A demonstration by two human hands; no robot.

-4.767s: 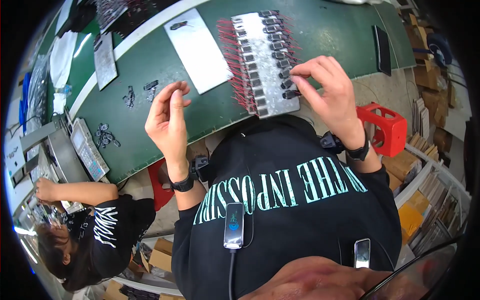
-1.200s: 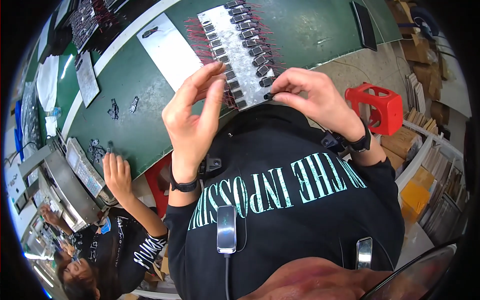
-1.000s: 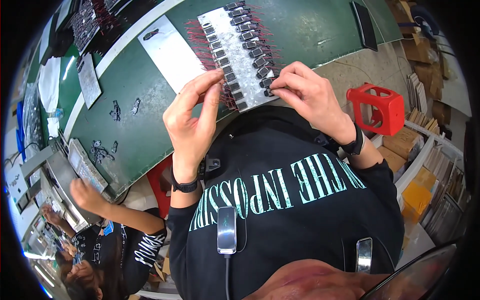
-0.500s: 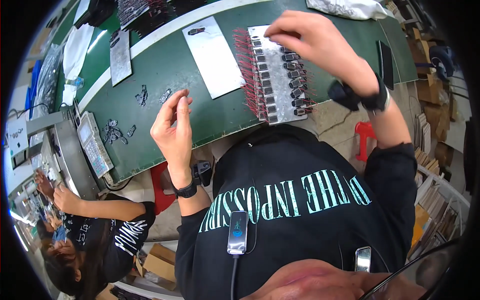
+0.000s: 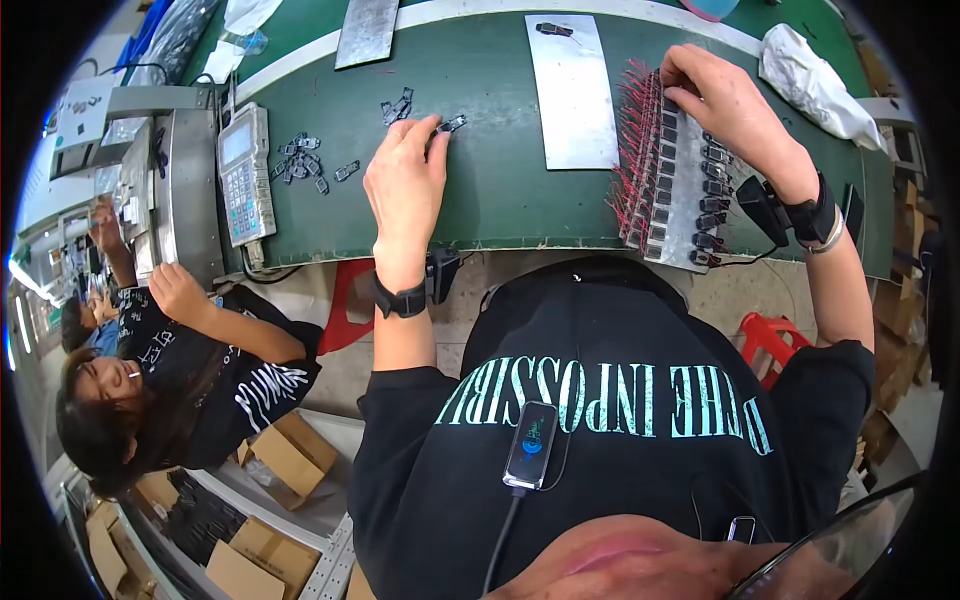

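My left hand [image 5: 408, 170] reaches over the green table, thumb and forefinger closed on one end of a small black plastic part [image 5: 455, 123]. Just beyond those fingers lies a little cluster of similar dark parts [image 5: 396, 104]. My right hand [image 5: 735, 105] is curled at the far end of a metal plate [image 5: 682, 205], fingertips bent together by its left row; what they hold, if anything, is hidden. Small black rectangular modules [image 5: 664, 165] with thin red wires [image 5: 632, 150] line that plate's left edge, and more black modules [image 5: 712, 187] line its right.
A pale metal plate [image 5: 575, 110] carries one black module [image 5: 554, 30] at its far end. Leftward are a loose heap of black parts [image 5: 298, 158] and a keypad device [image 5: 245, 175]. A white cloth [image 5: 815, 85] lies far right. A co-worker [image 5: 190, 370] sits at left.
The view has swung left, so the table items appear farther right. My left hand has come to the small black part and closed on it. My right hand stays at the wired plate's far end.
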